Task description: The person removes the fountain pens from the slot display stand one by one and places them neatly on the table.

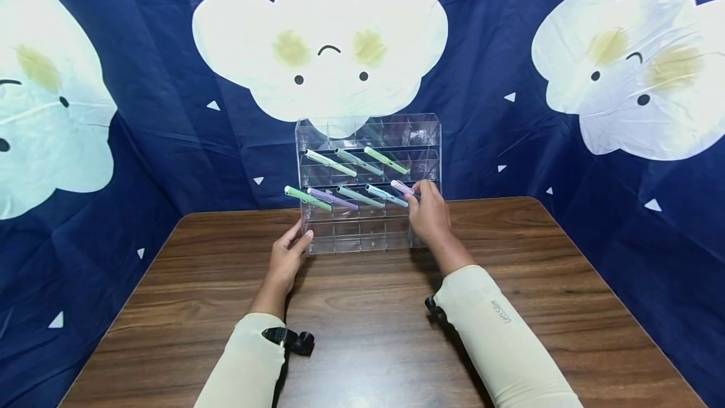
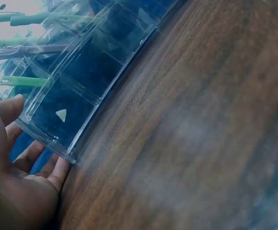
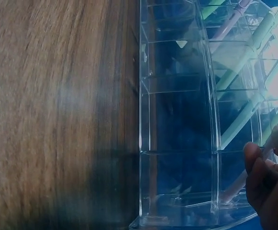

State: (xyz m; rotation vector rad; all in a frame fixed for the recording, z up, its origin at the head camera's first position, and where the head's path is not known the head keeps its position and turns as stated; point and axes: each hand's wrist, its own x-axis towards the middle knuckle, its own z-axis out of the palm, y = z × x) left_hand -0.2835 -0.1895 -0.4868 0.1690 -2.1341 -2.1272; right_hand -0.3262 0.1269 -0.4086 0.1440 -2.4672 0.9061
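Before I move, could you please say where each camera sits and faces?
Head-worn: faces forward and down at the clear rack; left hand, right hand, sleeves show.
On left wrist: faces the rack's lower corner; left hand shows.
On right wrist: faces the rack's compartments; right hand shows.
Wrist views share rack and tabletop.

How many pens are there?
8 on the clear plastic rack. Upper row: mint pen, grey-blue pen, lime pen. Lower row: green pen, purple pen, grey-green pen, blue pen, lilac pen in the right hand.
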